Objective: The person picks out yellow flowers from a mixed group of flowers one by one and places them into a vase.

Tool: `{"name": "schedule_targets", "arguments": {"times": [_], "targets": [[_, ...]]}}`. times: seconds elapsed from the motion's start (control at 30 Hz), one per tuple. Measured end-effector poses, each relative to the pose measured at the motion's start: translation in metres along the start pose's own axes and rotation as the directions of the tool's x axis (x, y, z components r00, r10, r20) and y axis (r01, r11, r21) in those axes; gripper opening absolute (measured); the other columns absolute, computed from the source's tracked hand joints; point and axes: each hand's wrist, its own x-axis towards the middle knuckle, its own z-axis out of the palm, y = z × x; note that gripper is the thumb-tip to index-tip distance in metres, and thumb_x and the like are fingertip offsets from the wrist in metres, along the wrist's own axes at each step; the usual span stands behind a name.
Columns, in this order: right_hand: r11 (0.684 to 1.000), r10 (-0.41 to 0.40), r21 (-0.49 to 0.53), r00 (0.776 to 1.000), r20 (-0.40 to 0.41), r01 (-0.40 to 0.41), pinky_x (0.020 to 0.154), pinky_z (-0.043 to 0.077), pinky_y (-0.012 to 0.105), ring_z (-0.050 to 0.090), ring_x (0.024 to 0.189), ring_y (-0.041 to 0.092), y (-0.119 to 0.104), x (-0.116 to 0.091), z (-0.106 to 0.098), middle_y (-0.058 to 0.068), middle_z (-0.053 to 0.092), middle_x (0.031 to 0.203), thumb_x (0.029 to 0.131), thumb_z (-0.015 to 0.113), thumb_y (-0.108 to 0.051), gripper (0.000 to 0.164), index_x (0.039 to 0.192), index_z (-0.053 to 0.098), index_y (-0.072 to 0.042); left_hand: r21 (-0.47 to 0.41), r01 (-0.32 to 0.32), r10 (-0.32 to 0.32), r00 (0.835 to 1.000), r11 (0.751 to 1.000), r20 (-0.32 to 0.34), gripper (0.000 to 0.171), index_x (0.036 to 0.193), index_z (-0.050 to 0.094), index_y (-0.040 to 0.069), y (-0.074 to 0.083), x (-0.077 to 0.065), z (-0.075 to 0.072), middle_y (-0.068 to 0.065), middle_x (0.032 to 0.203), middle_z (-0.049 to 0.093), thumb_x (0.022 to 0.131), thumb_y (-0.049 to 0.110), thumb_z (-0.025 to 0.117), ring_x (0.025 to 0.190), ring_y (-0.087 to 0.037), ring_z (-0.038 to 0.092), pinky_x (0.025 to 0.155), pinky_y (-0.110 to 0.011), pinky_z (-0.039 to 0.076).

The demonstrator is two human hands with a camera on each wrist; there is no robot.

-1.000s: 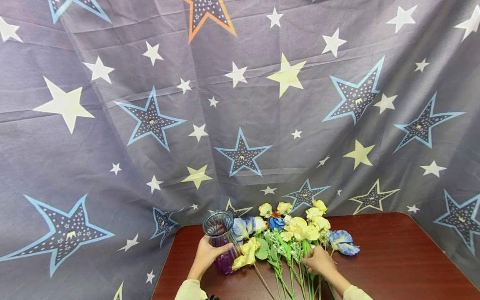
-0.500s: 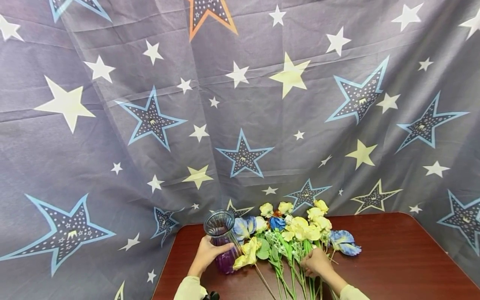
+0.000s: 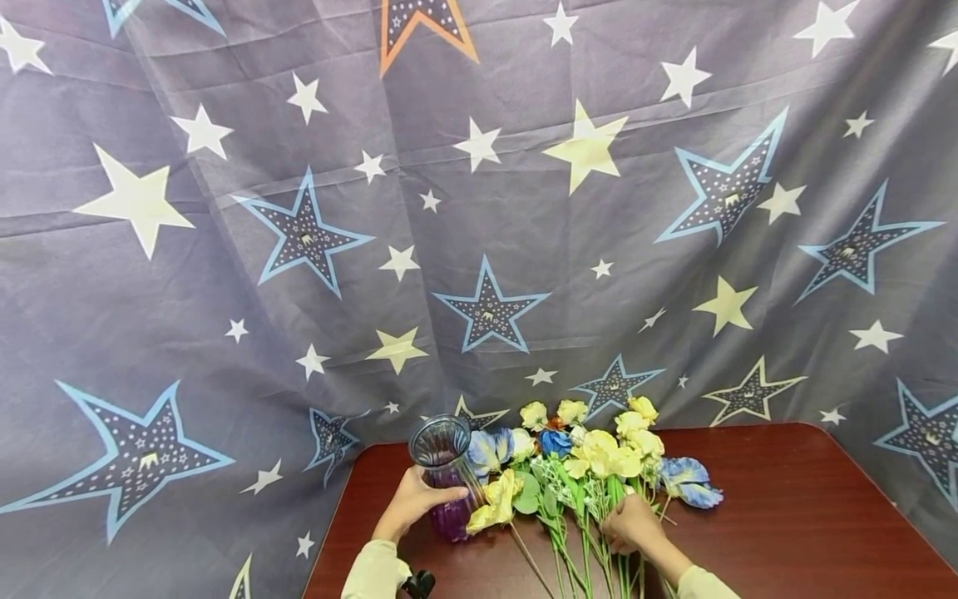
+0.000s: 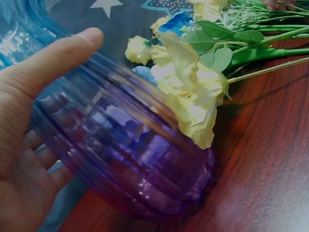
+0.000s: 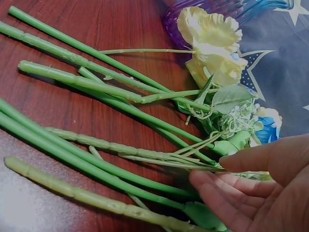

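Observation:
My left hand (image 3: 415,501) grips a ribbed glass vase (image 3: 441,445), blue at the neck and purple toward its base. Its thumb lies across the near side, as the left wrist view shows, and the fingers show through the glass behind. A yellow flower (image 4: 190,92) overlaps the vase's lower part. Among the artificial flowers (image 3: 599,456), my right hand (image 3: 632,524) pinches a thin stem (image 5: 193,166) between thumb and fingers. Thicker green stems (image 5: 111,179) lie beside and below that hand.
Yellow, white and blue blooms crowd the back of the reddish-brown table (image 3: 778,507). One blue iris-like flower (image 3: 690,482) lies at the right of the bunch. A grey curtain with stars (image 3: 486,191) hangs right behind the table.
The whole head view shifts slightly to the right. Both hands keep their places at the vase and among the stems.

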Motion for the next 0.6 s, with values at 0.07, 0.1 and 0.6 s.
{"name": "schedule_targets", "arguments": {"times": [0.07, 0.1, 0.6], "targets": [[1.0, 0.003, 0.003, 1.0, 0.006, -0.003, 0.045, 0.053, 0.027, 0.061, 0.045, 0.014, -0.001, 0.0, 0.0, 0.007, 0.066, 0.061, 0.081, 0.063, -0.002, 0.013, 0.07, 0.071, -0.001, 0.014, 0.002, -0.002, 0.999, 1.0, 0.038, 0.064, 0.121, 0.058, 0.016, 0.0, 0.0, -0.003, -0.003, 0.122, 0.062, 0.065, 0.024, 0.087, 0.113, -0.022, 0.058, 0.094, -0.031, 0.048], [1.0, 0.008, 0.004, 1.0, 0.011, -0.008, 0.045, 0.053, 0.027, 0.061, 0.045, 0.014, -0.002, 0.0, 0.0, 0.007, 0.066, 0.062, 0.081, 0.063, -0.002, 0.013, 0.07, 0.071, -0.001, 0.015, -0.002, 0.001, 0.998, 1.0, 0.059, 0.066, 0.123, 0.057, 0.015, 0.0, 0.001, -0.005, -0.003, 0.123, 0.061, 0.065, 0.023, 0.087, 0.113, -0.023, 0.057, 0.093, -0.031, 0.048], [1.0, -0.028, 0.015, 0.999, 0.016, 0.028, 0.047, 0.055, 0.03, 0.063, 0.049, 0.018, -0.003, -0.008, -0.002, 0.008, 0.067, 0.065, 0.079, 0.063, 0.001, 0.011, 0.071, 0.069, 0.002, 0.076, 0.035, -0.042, 0.995, 0.996, 0.093, 0.077, 0.132, 0.048, 0.002, -0.002, -0.005, -0.026, -0.018, 0.129, 0.056, 0.067, 0.021, 0.085, 0.115, -0.032, 0.057, 0.093, -0.043, 0.051]]}}
